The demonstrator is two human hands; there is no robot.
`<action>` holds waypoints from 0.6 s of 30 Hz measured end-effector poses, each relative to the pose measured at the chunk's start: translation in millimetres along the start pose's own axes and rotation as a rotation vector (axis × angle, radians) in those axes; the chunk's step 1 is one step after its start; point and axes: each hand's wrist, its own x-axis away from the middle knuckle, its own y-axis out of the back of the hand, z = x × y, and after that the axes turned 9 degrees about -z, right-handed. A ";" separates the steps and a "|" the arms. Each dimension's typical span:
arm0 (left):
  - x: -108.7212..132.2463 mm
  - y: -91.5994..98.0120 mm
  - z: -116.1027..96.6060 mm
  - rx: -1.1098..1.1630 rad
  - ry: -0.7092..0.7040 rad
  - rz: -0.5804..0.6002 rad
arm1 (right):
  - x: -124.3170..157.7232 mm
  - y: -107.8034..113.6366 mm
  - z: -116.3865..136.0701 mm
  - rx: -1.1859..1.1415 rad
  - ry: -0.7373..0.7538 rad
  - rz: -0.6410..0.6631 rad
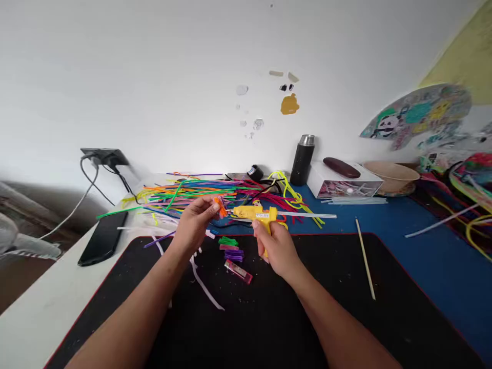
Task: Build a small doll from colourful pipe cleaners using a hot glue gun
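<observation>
My right hand (273, 242) is wrapped round the handle of a yellow hot glue gun (249, 211), with a clear glue stick (307, 215) poking out of its back end. The nozzle points left and meets, or nearly meets, a small bent orange pipe cleaner piece (220, 206). That piece is pinched between the fingertips of my left hand (196, 220). Below the two hands lie small folded pipe cleaner pieces in green (228, 241), pink and purple (233, 255). A pink lighter (238, 271) rests nearer to me on the black mat (269, 318).
Many coloured pipe cleaners (192, 192) are heaped behind my hands. A black thermos (302, 160), a white box (342, 182) and a woven basket (392, 177) stand by the wall. A wooden stick (365, 259) lies right, a black phone (103, 238) left. White strips (205, 289) cross the mat.
</observation>
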 end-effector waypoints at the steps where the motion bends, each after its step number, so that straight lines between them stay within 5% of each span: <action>1: 0.8 -0.4 -0.5 -0.002 -0.004 -0.004 | -0.3 0.4 0.7 0.001 0.001 0.004; 18: -0.7 3.4 2.1 0.051 0.006 -0.014 | -0.2 2.1 3.3 0.031 0.009 0.019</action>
